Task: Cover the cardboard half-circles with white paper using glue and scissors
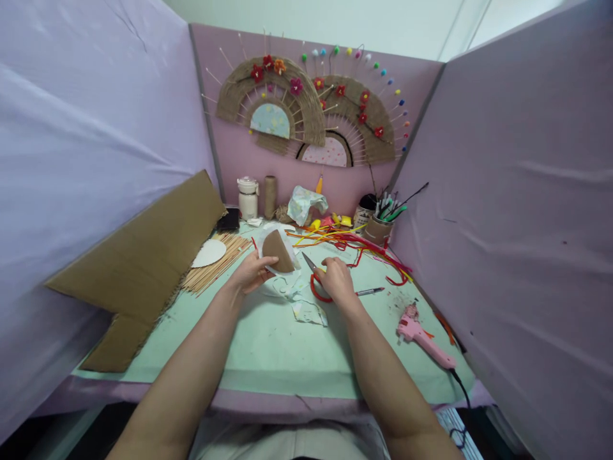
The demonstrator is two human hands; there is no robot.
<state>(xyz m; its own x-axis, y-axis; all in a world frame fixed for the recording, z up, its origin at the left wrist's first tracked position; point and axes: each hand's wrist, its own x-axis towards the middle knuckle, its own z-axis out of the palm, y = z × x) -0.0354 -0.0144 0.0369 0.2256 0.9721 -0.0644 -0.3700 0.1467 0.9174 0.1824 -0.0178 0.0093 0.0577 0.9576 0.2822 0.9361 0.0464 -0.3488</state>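
My left hand (pixel 252 271) grips a half-round piece of brown cardboard (pixel 279 250), with pale fabric showing around its edges. To its right, my right hand (pixel 336 277) has its fingers wrapped round a pair of scissors (pixel 310 262) with red handles. The metal blades point up and left toward the cardboard piece, apart from it. Beneath the hands, cut fabric scraps (pixel 310 312) with a pale pattern lie on the table. A pen-like tool (pixel 371 291) rests just right of my right hand.
A pink glue gun (pixel 424 338) with a black cord lies at right. Large cardboard (pixel 143 255) leans at left beside thin wooden sticks (pixel 215 262). Coloured pipe cleaners (pixel 345 239), a tool can (pixel 378 230) and a white jar (pixel 248 199) stand behind. Decorated fans (pixel 272 70) hang on the back panel.
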